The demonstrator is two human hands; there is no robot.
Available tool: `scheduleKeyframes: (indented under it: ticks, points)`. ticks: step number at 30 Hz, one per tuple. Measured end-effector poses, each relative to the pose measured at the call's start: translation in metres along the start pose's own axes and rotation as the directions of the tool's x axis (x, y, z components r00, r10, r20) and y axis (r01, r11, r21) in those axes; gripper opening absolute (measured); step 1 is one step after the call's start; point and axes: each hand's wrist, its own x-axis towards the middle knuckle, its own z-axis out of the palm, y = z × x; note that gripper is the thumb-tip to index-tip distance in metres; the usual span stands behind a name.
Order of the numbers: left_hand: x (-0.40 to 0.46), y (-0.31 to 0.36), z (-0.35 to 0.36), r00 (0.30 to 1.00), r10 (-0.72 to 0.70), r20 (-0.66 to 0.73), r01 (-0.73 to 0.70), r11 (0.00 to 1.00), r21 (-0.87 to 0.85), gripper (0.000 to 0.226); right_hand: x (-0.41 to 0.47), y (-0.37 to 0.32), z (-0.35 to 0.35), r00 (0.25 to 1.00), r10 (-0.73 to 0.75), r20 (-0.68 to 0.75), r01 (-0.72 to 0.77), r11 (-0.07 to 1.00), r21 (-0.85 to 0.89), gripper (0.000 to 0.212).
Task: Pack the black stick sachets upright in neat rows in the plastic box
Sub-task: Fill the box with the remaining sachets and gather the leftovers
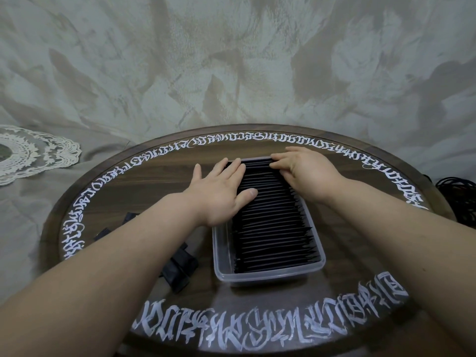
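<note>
A grey-green cloth (231, 60) with brown patches fills the top half of the frame and runs down both sides. Over it, in the lower half, sits a round dark wood table (164, 181) ringed with white script (257, 328).

Two bare forearms come in from the lower corners and meet over the middle of the table. Between them, at centre and slightly right, stands a clear plastic box (270, 275), its long side running away from the camera. A packed row of black sachets (273, 228) stands upright in it, filling the right part from the near wall to the far end; a bare strip of box floor shows along the near left side.

The left hand (219, 186) lies flat with straight, spread fingers on the sachet tops at the left far part of the box, thumb resting across them. The right hand (301, 168) lies on the far right corner, fingers straight and close together, pointing left along the far rim and touching the sachet tops there.

Loose sachets (180, 269) lie in a small heap on the table just left of the box, partly hidden under the left forearm.

A white lace doily (38, 153) lies at the left edge on the cloth. Dark cables (458, 197) show at the right edge.
</note>
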Motion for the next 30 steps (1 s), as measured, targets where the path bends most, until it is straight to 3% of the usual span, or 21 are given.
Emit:
scheduleKeyframes:
  ticks: [4,9,11,13,16,18,20,30]
  points:
    - [-0.005,-0.005,0.003,0.997,0.002,-0.081,-0.006,0.999,-0.051,0.067,-0.01,-0.002,-0.005,0.998,-0.003,0.064,-0.001,0.999,0.053,0.042]
    - [-0.01,-0.008,0.007,0.997,-0.071,-0.032,0.069,0.996,-0.057,0.068,-0.026,0.002,0.0,0.969,0.025,0.245,-0.026,1.0,0.0,0.05]
    - [-0.009,-0.009,0.007,0.992,-0.1,-0.076,0.091,0.99,-0.112,0.065,-0.027,0.003,0.0,0.978,0.022,0.208,-0.029,0.999,0.033,0.049]
    - [-0.008,-0.013,0.008,0.962,-0.149,-0.23,0.104,0.975,-0.197,0.056,-0.027,0.004,0.0,0.993,-0.003,0.12,-0.007,0.996,0.089,0.046]
    - [-0.005,-0.022,0.007,0.842,-0.229,-0.488,0.09,0.952,-0.291,0.027,-0.023,0.005,-0.001,0.995,0.01,-0.1,0.005,0.989,0.15,0.037]
    - [-0.002,-0.024,0.006,0.832,-0.27,-0.485,0.121,0.941,-0.317,0.019,-0.017,0.006,0.0,0.973,0.032,-0.23,-0.002,0.992,0.13,0.029]
    - [0.001,-0.023,0.003,0.847,-0.294,-0.443,0.154,0.934,-0.324,0.016,-0.009,0.004,0.002,0.963,0.038,-0.266,-0.005,0.992,0.123,0.023]
    - [0.012,-0.02,0.007,0.831,-0.335,-0.444,0.167,0.912,-0.376,0.007,0.017,-0.008,0.006,0.974,0.101,-0.203,-0.079,0.991,0.111,0.018]
